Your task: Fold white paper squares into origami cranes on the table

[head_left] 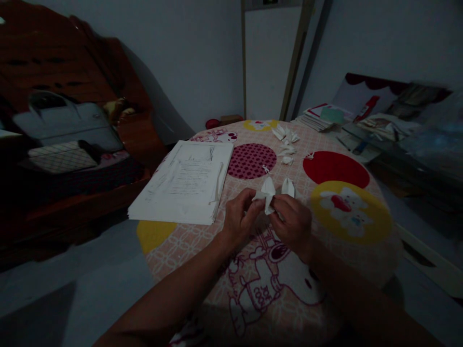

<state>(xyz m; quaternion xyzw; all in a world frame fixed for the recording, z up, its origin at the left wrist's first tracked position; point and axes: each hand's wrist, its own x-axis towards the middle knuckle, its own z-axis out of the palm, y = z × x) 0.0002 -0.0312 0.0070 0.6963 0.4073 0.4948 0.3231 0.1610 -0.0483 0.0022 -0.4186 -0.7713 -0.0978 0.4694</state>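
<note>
Between both hands is a small folded piece of white paper, its pointed part standing up over the fingers. My left hand pinches its left side between thumb and fingers. On the other side, my right hand is closed on its lower right edge. Just beyond the right hand stands another pointed folded paper. Farther back lie several folded white paper pieces in a loose group. A stack of white paper sheets with writing on top lies left of my left hand.
The round table wears a patterned cloth. Books and a glass-topped stand are at the right. A wooden bench with a pale handbag stands left. Behind the table are a wall and a white door panel.
</note>
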